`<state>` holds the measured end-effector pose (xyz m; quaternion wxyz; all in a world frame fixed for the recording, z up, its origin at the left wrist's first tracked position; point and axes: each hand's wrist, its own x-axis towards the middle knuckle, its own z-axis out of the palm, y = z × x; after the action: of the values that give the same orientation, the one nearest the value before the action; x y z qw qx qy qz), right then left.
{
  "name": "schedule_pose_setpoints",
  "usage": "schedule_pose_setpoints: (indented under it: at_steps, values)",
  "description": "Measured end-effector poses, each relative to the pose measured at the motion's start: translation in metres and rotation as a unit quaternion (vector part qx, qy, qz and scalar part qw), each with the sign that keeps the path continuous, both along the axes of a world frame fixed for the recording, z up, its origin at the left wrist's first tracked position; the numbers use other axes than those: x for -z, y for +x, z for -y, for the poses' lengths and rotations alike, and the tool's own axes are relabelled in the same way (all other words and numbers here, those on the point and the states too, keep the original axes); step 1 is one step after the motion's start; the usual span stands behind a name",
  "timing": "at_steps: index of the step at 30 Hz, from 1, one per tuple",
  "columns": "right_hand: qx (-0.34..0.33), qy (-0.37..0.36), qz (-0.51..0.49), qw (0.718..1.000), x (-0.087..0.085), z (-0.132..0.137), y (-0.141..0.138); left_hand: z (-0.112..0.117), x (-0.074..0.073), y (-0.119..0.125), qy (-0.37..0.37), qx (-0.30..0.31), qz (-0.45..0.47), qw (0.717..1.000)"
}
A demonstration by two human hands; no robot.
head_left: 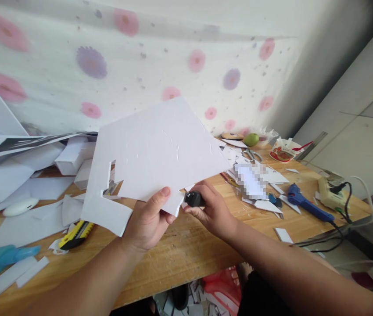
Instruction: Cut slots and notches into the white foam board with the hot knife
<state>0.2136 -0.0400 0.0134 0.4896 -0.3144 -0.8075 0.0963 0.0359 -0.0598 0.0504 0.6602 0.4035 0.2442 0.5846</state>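
My left hand grips the lower edge of a large white foam board sheet, thumb on its front face, and holds it tilted up above the wooden table. The sheet has notches cut along its left and bottom edges. My right hand is closed around a small black tool whose tip sits against the sheet's bottom edge, just right of my left thumb.
A yellow utility knife lies at the left near white scraps. A blue glue gun, a power strip, scissors, a green fruit and a paper cup sit at the right. A flowered cloth hangs behind.
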Motion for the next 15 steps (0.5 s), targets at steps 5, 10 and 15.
schedule_pose_setpoints:
  at_steps: [5, 10, 15]
  values:
    - [-0.051, -0.044, -0.045, 0.997, -0.005, 0.005, 0.008, -0.001, 0.000, 0.000, 0.007, -0.042, -0.009, 0.999]
    - [-0.246, -0.193, -0.052, 0.949, -0.017, 0.016, 0.013, -0.002, 0.000, 0.000, 0.020, -0.047, -0.022, 0.998]
    - [-0.327, -0.304, -0.057, 0.893, -0.021, 0.015, 0.012, -0.002, -0.001, -0.001, 0.023, 0.013, -0.011, 1.000]
